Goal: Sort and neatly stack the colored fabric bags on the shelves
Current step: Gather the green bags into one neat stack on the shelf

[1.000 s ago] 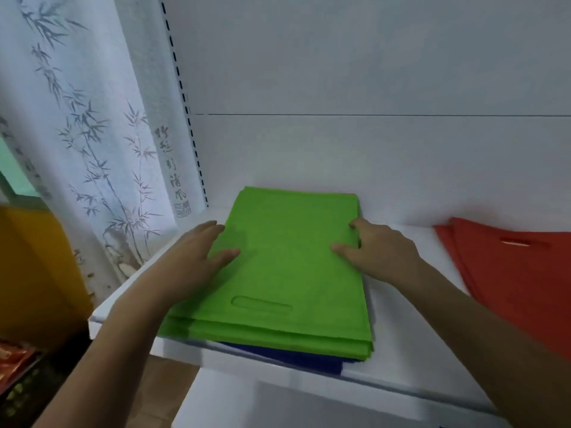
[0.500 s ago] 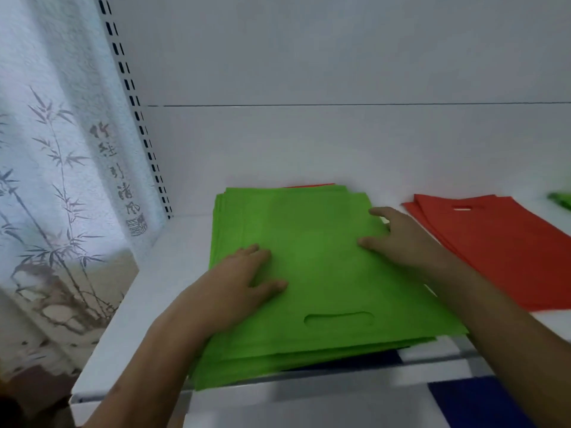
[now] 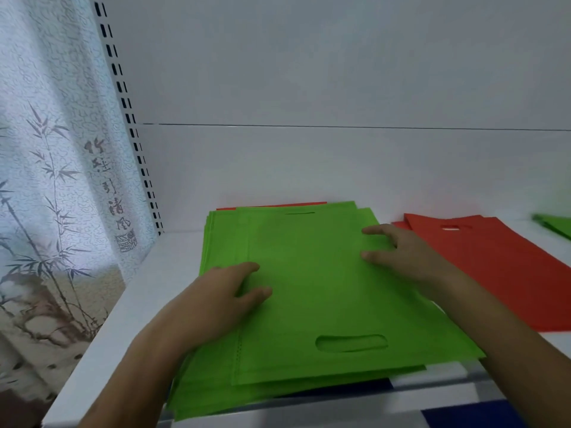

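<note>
I am pressing both flat hands, left and right, on the green bags. Each grip is released, grasping nothing. Red bags are lying beside them.

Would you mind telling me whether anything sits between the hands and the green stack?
Nothing visible does: the left hand and right hand both rest flat on the top green bag, beside the red bags.

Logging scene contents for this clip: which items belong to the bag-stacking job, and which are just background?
Job:
- green bag stack, left hand and right hand both resting flat on it
- red bags beside it
- more green bags far right
- white shelf

Background:
- bamboo-print curtain
- slotted shelf upright
</note>
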